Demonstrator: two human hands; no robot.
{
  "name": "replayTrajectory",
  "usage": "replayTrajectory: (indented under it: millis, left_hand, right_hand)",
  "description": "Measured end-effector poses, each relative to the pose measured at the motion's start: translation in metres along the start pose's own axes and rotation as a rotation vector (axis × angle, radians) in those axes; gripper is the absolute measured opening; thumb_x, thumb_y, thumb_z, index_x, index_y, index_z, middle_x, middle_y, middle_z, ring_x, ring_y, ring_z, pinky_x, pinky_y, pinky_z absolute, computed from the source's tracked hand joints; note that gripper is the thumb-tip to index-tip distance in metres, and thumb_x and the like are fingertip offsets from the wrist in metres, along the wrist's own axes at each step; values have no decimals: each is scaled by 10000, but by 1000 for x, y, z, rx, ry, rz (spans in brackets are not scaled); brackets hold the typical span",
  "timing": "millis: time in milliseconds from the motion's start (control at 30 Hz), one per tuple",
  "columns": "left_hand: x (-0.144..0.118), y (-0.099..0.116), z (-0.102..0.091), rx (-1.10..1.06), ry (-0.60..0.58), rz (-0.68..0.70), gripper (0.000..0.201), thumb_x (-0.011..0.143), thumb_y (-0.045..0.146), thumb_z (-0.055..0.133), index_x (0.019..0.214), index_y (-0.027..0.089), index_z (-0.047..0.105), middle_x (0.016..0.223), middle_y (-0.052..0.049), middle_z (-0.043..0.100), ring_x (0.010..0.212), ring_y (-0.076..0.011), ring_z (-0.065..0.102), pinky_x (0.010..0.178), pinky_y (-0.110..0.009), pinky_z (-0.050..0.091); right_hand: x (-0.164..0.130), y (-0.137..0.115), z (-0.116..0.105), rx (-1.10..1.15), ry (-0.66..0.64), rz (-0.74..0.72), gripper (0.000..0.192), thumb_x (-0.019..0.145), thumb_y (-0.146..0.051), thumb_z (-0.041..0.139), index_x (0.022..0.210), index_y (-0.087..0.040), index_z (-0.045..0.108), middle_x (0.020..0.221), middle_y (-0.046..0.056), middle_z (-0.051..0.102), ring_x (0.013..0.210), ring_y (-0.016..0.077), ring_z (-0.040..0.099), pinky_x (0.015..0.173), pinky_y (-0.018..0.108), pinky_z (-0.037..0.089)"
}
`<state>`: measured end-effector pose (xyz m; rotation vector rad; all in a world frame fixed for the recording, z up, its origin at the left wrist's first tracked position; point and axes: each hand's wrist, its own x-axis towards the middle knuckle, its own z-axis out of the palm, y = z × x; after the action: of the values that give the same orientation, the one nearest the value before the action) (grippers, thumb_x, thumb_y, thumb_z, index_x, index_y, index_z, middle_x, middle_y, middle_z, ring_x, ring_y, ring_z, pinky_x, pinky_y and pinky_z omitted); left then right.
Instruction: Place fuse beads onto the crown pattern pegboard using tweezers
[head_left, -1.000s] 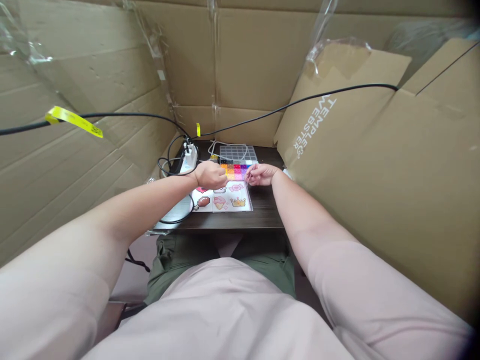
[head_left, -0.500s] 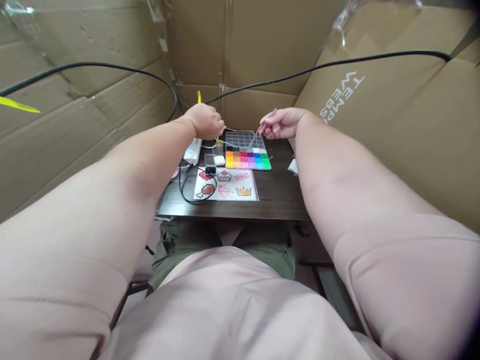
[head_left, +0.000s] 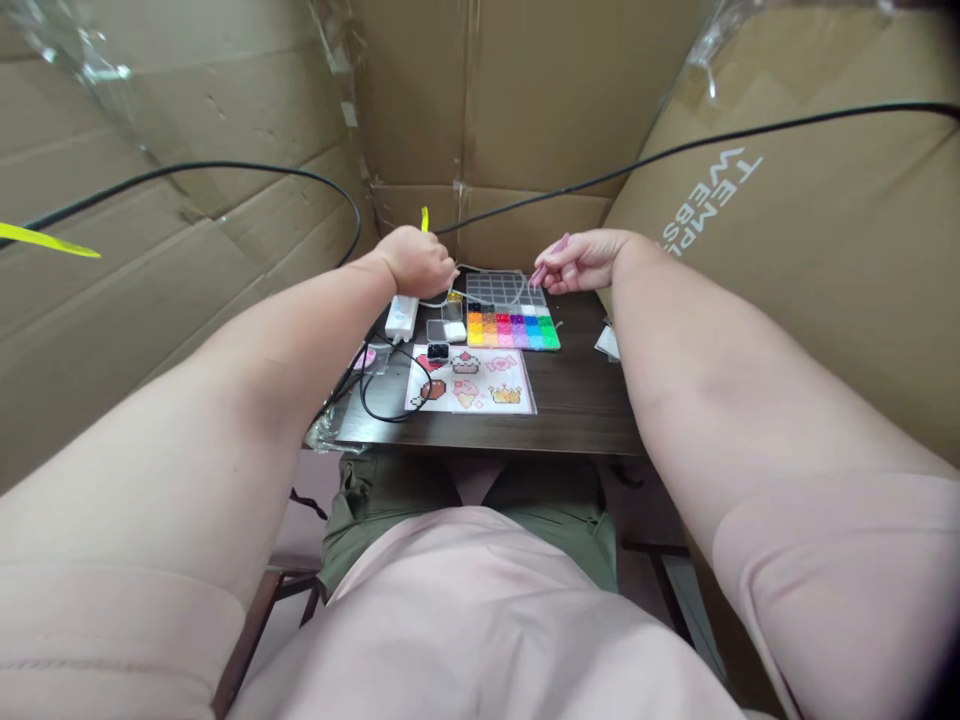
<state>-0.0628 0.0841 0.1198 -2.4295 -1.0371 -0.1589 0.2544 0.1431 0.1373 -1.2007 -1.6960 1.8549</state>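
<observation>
In the head view, the bead organizer box [head_left: 512, 318], its near rows filled with coloured beads and its clear lid raised at the back, sits on the dark bench [head_left: 577, 400], and both hands hover over its far side. The left hand [head_left: 417, 262] is curled closed just left of the box, above the white power strip [head_left: 403, 316], though what it grips cannot be told; the right hand [head_left: 581, 260] has its fingers pinched together above the box's back right corner. Just in front of the box lies a pattern sheet [head_left: 472, 380] with pixel pictures, and a black cable [head_left: 382, 400] loops left of that sheet.
</observation>
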Motion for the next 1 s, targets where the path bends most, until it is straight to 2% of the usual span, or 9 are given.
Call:
replayTrajectory:
  millis: [200,300,367,467,567,667,800,900,1000]
  left_hand:
    - [-26,4,2,-4,106,99,486,968,485,391,645,178,585,620,-57,589,660,-158,502,652,-329,404]
    - [-35,18,5,-25,177,124,403,953,510,525,758,161,584,679,17,566,620,-112,522,636,-283,459]
    - [-39,38,9,-60,240,142,362,950,471,555,762,162,573,662,35,543,587,-97,508,609,-265,463]
    - [-44,76,15,-143,342,169,377,934,327,491,571,230,467,538,16,469,511,-143,459,503,-310,395]
    - [-47,113,19,-249,446,193,376,880,262,507,522,241,394,491,17,412,465,-153,420,452,-333,330]
    - [-50,139,21,-380,525,244,384,841,250,553,509,236,362,476,25,379,446,-145,398,448,-334,320]
    - [-52,163,25,-560,582,322,434,806,299,612,482,221,335,474,32,348,431,-125,377,419,-320,293]
    - [-53,173,29,-712,594,348,438,767,286,664,475,219,344,483,37,337,424,-121,359,394,-310,271]
    - [-55,175,29,-822,584,318,437,744,247,692,469,222,353,487,37,337,422,-124,338,380,-312,262]
  right_hand:
    - [5,27,7,124,-97,-111,208,689,-175,878,806,-116,716,799,93,765,685,143,694,688,278,583]
    - [5,46,26,255,43,-295,272,635,-233,913,791,-126,718,764,86,759,622,132,675,617,268,561]
    - [5,65,43,297,127,-378,295,612,-294,925,771,-159,717,741,48,751,597,112,650,585,247,542]
    - [3,102,70,338,269,-450,318,591,-375,928,776,-198,739,751,21,747,560,100,607,562,250,527]
    - [-11,140,91,305,388,-421,268,621,-355,909,783,-191,771,717,32,739,555,120,597,545,267,512]
    - [-35,166,100,113,494,-387,202,698,-334,852,850,-214,795,829,50,766,682,161,665,642,295,545]
    - [-58,178,102,127,555,-423,133,755,-336,803,835,-231,793,887,61,757,714,174,665,648,310,541]
    - [-59,177,103,153,569,-419,115,775,-340,788,778,-225,781,789,65,726,688,194,647,657,355,544]
    - [-53,172,107,262,600,-401,136,758,-346,799,724,-221,756,794,70,712,624,182,614,621,372,534]
